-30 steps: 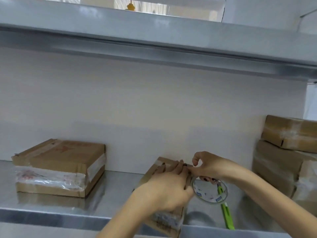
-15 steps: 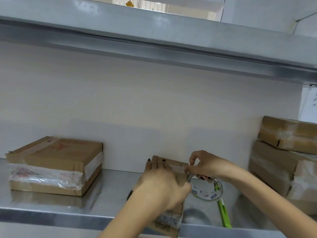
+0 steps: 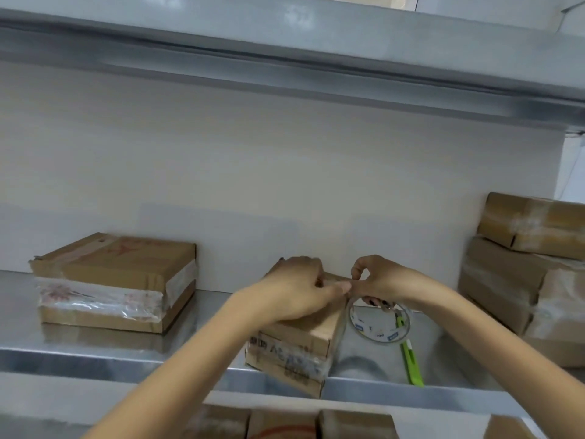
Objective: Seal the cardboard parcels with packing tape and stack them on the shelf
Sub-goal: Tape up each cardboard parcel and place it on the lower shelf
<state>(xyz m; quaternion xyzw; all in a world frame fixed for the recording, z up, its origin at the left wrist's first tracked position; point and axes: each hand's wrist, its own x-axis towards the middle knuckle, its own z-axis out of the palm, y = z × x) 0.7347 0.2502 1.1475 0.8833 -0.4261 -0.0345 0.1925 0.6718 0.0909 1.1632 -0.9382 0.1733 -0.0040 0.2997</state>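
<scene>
Shelf [image 3: 19,312]: brushed sheet metal, smooth and dully reflecting, is carrying all the parcels at this level.
Parcel [image 3: 304,340]: a small brown corrugated-card box is sitting cornerwise at the shelf's front centre, its near corner overhanging the front lip. A glossy, wrinkled clear band is crossing the blurred print on its front face.
Left hand [image 3: 294,289]: is lying on the parcel's top, fingers curled down onto the card and holding it. The thumb is reaching to the upper right edge, touching the other hand's fingertips.
Right hand [image 3: 383,280]: thumb and forefinger are closing into a ring and pinching at that same edge. The lower, dark-nailed fingers are hooking through the roll's core.
Tape roll [image 3: 359,326]: clear tape on a white ring with blue marks is hanging from the right hand, just beside the parcel.
Knife [image 3: 411,359]: a slim lime-green plastic cutter is lying on the shelf behind the roll.
Taped carton [image 3: 117,280]: flat, wide and brown, banded in crinkled clear tape, is standing well apart at left.
Stack [image 3: 522,280]: at least 2 tape-wrapped brown parcels are sitting one on another at right.
Upper shelf [image 3: 285,36]: the same grey metal is running overhead.
</scene>
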